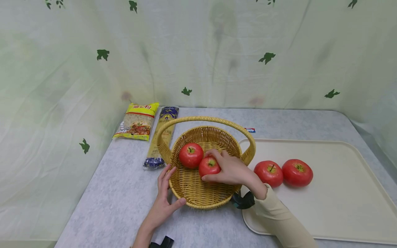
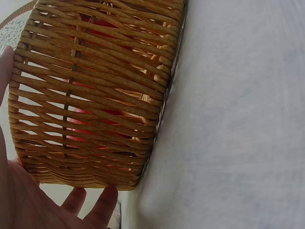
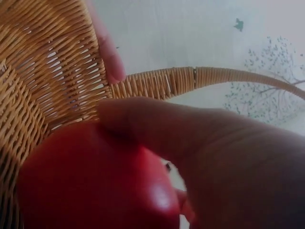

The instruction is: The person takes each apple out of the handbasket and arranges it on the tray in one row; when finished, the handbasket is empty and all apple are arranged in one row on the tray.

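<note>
A red apple (image 1: 207, 168) is pinched between the thumb and fingers of the right hand (image 1: 233, 169) inside the wicker basket (image 1: 206, 206). Just beside it, a second red apple (image 1: 190, 156) is contained. The basket's near left side is touched by the left hand (image 1: 165, 201), its fingers spread. Two more red apples (image 1: 297, 174) are held by the beige tray (image 1: 338, 206) at right.
</note>
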Demonstrator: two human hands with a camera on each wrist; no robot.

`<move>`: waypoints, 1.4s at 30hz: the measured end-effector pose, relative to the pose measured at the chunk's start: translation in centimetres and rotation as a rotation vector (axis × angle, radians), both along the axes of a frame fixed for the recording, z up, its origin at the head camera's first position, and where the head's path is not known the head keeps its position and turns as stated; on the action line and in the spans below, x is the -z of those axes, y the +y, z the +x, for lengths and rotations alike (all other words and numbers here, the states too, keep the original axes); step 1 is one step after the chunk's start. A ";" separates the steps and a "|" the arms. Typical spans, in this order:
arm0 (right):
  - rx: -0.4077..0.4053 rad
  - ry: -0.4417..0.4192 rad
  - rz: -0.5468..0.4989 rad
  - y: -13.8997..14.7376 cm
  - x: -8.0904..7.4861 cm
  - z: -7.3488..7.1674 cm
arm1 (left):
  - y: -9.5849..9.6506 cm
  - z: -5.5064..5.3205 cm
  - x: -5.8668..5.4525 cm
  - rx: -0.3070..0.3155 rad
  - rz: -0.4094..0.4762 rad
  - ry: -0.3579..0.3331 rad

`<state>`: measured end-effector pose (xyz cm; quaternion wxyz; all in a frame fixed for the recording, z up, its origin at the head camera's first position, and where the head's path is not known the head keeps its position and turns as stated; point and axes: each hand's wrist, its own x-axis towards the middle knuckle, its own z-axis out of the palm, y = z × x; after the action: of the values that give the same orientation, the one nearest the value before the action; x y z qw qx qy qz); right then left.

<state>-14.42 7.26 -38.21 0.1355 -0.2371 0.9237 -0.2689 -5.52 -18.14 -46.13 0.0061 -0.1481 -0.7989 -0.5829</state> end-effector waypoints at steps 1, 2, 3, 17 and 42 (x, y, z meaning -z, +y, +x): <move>0.010 0.009 -0.009 0.0 0.0 0.1 | 0.0 0.0 0.0 -0.001 -0.003 0.001; 0.023 0.017 -0.020 0.0 0.0 0.2 | 0.0 0.0 0.0 -0.001 -0.003 0.001; 0.036 0.023 -0.034 0.0 0.0 0.3 | 0.0 0.0 0.0 -0.003 0.000 0.000; 0.175 0.075 -0.332 0.1 0.0 1.8 | 0.9 0.7 -2.8 -0.014 0.034 -0.022; 0.020 0.292 -0.707 1.8 -0.8 4.7 | 1.2 0.9 -3.4 -0.006 0.048 0.003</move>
<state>-9.74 9.04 -37.41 -0.0903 -0.2959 0.7859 -0.5355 -4.67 -16.98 -42.70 0.0126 -0.1464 -0.7849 -0.6019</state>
